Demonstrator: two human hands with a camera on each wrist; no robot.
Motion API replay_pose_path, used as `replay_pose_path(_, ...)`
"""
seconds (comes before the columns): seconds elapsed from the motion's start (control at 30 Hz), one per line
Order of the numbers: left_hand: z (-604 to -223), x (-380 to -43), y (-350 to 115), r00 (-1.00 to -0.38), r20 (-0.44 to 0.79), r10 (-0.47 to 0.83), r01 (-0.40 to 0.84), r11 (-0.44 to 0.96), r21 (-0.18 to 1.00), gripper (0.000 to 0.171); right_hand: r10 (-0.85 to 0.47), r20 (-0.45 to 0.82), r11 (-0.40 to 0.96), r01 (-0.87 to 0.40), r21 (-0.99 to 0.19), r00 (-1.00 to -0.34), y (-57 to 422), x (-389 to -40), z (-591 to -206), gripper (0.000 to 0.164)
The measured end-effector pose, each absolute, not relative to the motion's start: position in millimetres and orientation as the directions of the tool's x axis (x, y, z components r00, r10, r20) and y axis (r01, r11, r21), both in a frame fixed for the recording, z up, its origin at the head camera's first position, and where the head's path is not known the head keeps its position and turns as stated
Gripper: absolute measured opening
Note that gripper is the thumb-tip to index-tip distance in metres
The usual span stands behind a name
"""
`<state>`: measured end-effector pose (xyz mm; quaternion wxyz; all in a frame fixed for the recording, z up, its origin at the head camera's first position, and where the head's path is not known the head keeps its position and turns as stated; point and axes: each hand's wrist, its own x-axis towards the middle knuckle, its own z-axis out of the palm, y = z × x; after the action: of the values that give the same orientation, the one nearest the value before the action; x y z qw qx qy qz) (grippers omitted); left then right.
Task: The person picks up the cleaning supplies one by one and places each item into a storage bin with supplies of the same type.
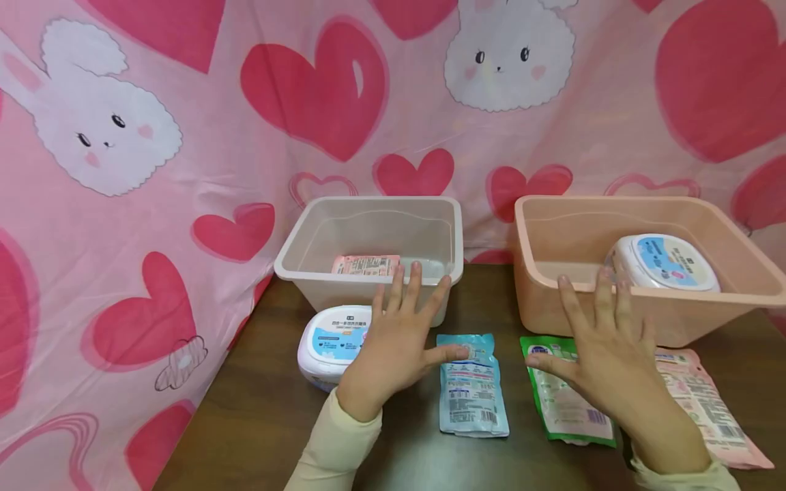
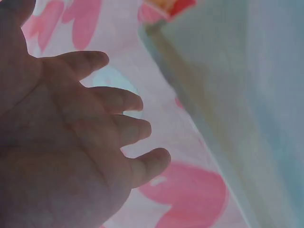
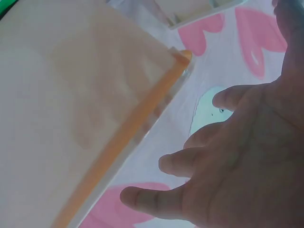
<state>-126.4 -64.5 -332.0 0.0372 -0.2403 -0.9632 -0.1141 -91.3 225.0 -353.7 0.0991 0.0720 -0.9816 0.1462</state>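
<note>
My left hand (image 1: 396,348) is spread with straight fingers in front of the grey bin (image 1: 368,290), partly covering a white tub with a blue label (image 1: 331,341). Its thumb overlaps the top of a light blue pouch (image 1: 473,389) in the head view. My right hand (image 1: 614,368), fingers also spread, hovers before the peach bin (image 1: 546,307), over a green-edged pouch (image 1: 568,402) and beside a pink pouch (image 1: 706,402). Both palms (image 2: 71,133) hold nothing; the right wrist view shows the right palm (image 3: 242,156) bare beside the bin's rim.
Inside the grey bin lies a pink packet (image 1: 365,264). A second white tub (image 1: 672,262) sits in the peach bin. Both bins stand on a dark wooden table (image 1: 245,423) against a pink heart-and-rabbit cloth (image 1: 344,88).
</note>
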Motion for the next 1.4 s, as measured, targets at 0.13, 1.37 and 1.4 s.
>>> replay_pose_path(0.13,-327,-127,-83,-0.892,0.13,0.433,0.452,0.858,0.245,0.101,-0.114,0.231,0.946,-0.177,-0.271,-0.966,230,-91,-351,0.125)
replay_pose_path(1.37,-318,-188,-234,-0.894,0.305,0.327,0.429,0.819,0.381,0.095,-0.155,0.396,0.876,-0.311,-0.368,-0.905,251,-92,-343,0.102)
replay_pose_path(1.4,-320,-192,-238,-0.892,0.319,0.321,0.43,0.82,0.379,0.095,-0.151,0.403,0.863,-0.319,-0.392,-0.903,252,-91,-343,0.101)
